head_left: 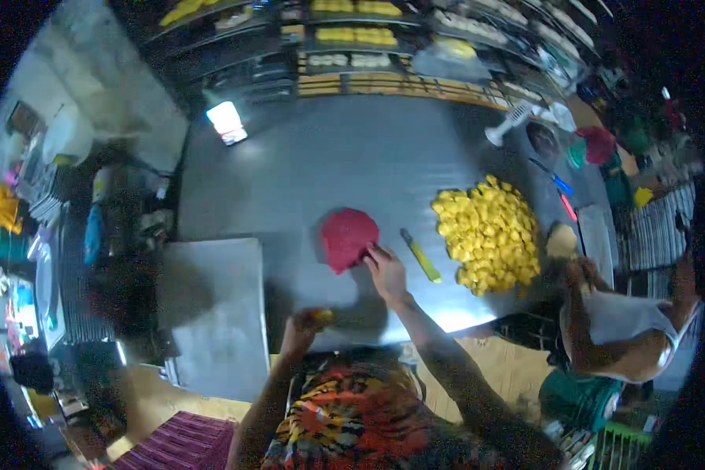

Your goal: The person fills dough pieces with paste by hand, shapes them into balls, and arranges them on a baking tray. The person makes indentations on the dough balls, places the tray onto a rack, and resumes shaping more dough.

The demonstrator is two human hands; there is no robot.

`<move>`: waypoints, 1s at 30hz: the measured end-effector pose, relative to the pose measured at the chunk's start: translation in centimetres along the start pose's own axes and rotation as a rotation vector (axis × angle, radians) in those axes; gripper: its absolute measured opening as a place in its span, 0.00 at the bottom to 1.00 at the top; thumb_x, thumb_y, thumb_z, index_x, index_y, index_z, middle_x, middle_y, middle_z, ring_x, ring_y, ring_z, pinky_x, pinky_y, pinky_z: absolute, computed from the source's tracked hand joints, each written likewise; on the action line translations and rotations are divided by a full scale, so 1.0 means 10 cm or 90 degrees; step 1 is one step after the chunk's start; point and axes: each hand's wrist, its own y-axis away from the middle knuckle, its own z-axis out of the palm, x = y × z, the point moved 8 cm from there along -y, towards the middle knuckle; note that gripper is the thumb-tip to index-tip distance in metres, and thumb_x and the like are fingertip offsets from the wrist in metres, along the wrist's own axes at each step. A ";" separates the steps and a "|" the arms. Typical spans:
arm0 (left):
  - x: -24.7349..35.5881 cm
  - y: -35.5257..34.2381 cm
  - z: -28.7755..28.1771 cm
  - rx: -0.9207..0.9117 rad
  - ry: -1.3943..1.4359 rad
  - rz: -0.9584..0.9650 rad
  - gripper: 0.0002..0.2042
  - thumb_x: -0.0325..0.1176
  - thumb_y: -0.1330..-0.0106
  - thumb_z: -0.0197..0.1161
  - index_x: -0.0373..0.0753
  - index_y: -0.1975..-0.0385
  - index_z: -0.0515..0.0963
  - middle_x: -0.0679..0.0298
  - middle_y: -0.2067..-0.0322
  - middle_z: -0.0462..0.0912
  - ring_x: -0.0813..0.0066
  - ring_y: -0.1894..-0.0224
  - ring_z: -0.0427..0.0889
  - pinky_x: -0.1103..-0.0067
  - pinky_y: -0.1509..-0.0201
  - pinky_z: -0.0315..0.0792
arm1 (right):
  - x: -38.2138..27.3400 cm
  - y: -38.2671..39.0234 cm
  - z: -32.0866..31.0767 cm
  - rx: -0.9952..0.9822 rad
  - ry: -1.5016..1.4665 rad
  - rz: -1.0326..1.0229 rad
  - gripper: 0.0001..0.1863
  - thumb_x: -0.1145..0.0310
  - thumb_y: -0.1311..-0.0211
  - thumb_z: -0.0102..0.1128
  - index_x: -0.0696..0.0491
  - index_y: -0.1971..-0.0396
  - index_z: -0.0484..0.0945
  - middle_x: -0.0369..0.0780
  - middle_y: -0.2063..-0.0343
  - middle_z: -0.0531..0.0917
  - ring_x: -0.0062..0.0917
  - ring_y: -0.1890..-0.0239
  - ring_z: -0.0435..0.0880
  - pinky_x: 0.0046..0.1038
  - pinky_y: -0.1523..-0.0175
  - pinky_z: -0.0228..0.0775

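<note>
A flat, rounded lump of red dough (348,237) lies on the dark grey worktable. My right hand (387,274) reaches to its lower right edge, fingers closed on that edge. Nearer my body, my left hand (296,335) is closed around a small yellow dough piece (322,316), which pokes out at its fingertips. Just right of the red dough lies a scraper-like knife (421,257) with a yellow-green handle. Beyond it spreads a heap of small yellow dough pieces (489,235).
A bare metal tray (211,305) sits at the table's left. A lit phone (227,123) stands at the back left, a white handheld fan (509,125) at the back right. Racks of filled trays (356,37) line the back. A co-worker (627,321) handles a pale lump (562,241) at right.
</note>
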 end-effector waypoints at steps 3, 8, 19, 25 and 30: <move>-0.15 0.09 -0.23 0.023 -0.190 -0.077 0.17 0.24 0.42 0.70 0.30 0.53 0.78 0.58 0.61 0.85 0.73 0.56 0.82 0.76 0.54 0.77 | 0.10 0.14 0.15 -0.016 0.027 0.069 0.12 0.68 0.43 0.65 0.53 0.59 0.82 0.45 0.59 0.83 0.41 0.56 0.82 0.36 0.53 0.76; -0.12 0.08 -0.32 0.025 -0.217 -0.040 0.13 0.23 0.44 0.67 0.29 0.58 0.80 0.55 0.68 0.86 0.75 0.66 0.85 0.75 0.63 0.80 | 0.02 0.16 0.29 -0.081 0.126 -0.003 0.09 0.66 0.41 0.63 0.52 0.62 0.81 0.44 0.62 0.82 0.40 0.58 0.82 0.38 0.54 0.76; 0.28 0.01 0.38 0.176 0.012 -0.085 0.13 0.32 0.37 0.66 0.28 0.59 0.81 0.57 0.65 0.85 0.70 0.67 0.85 0.76 0.65 0.82 | 0.28 -0.11 0.36 -0.374 0.022 0.108 0.09 0.64 0.42 0.65 0.54 0.66 0.83 0.45 0.73 0.85 0.43 0.68 0.84 0.38 0.64 0.76; -1.18 -0.44 0.33 0.117 0.356 -0.182 0.16 0.35 0.35 0.66 0.28 0.56 0.80 0.57 0.65 0.84 0.71 0.68 0.84 0.78 0.65 0.80 | -0.57 0.40 0.15 -0.503 -0.310 0.132 0.10 0.66 0.42 0.66 0.53 0.62 0.84 0.46 0.77 0.83 0.28 0.76 0.83 0.31 0.67 0.74; -0.36 -0.38 0.38 0.059 0.403 0.004 0.17 0.40 0.35 0.66 0.28 0.58 0.81 0.60 0.68 0.84 0.75 0.68 0.83 0.81 0.67 0.77 | -0.76 0.89 0.14 -0.465 -0.215 0.079 0.15 0.64 0.33 0.60 0.61 0.56 0.81 0.37 0.68 0.84 0.17 0.70 0.81 0.24 0.65 0.74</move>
